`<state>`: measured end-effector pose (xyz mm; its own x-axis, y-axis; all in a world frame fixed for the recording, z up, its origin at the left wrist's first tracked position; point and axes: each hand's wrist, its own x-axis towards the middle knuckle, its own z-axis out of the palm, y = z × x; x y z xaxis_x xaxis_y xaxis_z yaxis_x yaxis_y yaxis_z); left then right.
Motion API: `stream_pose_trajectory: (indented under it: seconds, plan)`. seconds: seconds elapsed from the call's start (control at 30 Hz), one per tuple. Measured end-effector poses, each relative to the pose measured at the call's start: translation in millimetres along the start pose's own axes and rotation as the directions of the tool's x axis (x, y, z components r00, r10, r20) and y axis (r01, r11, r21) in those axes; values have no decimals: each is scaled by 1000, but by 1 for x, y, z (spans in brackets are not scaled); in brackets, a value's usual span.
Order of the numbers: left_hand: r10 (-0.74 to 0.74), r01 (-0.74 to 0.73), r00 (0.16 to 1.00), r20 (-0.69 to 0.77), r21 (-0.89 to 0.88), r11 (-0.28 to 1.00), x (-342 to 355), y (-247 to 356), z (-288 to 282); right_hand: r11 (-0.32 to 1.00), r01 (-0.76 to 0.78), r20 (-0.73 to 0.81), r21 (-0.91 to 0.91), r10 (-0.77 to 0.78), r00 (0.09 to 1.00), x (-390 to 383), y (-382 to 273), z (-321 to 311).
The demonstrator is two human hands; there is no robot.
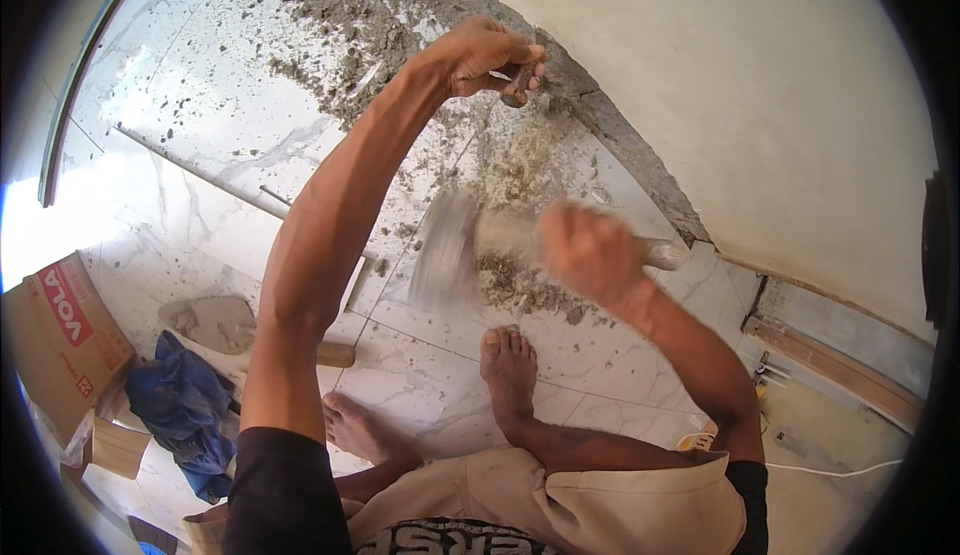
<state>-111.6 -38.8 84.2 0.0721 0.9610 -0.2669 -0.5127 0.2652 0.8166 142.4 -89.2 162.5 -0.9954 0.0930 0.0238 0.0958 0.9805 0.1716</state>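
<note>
Near the upper middle, my left hand point(492, 60) grips a short rusty metal chisel point(516, 90) beside the rough, chipped edge point(600, 115) along the foot of the pale wall. Lower right of it, my right hand point(585, 245) is closed on the handle of a hammer, smeared by motion, whose large head point(445, 250) is a grey blur to the left. Grey rubble and dust point(340, 25) lie over the white marble-patterned tiles point(220, 165) beneath and around both hands, in a dense band toward the top.
A cardboard box point(40, 345), a blue cloth point(180, 395) and a grey cement patch point(205, 320) are at left. A wooden handle point(335, 355) and long thin strips point(200, 170) lie on the floor. My bare feet are below; a white cable point(830, 470) runs at lower right.
</note>
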Motion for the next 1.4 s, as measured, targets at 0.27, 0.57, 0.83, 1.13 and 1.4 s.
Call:
stream_pose_trajectory:
  seconds: [0.27, 0.57, 0.83, 1.13, 1.4]
  plan:
    - [-6, 6, 1000, 13, -35, 999, 4, 4, 10, 945, -301, 206, -129, 323, 924, 9, 50, -7]
    - [-14, 14, 1000, -13, -3, 1000, 6, 6, 11, 968, -246, 147, -48, 251, 957, 2, 51, 4]
    - [-44, 44, 999, 7, 43, 998, 7, 14, 9, 962, -266, 125, 66, 256, 959, -2, 32, -1]
    - [-7, 151, 945, -326, 417, 896, 8, -10, 0, 909, -374, 290, 186, 313, 904, -4, 12, -16]
    - [139, -119, 984, -110, 168, 979, -29, -25, -12, 848, -424, 141, 319, 399, 906, -13, 15, -15]
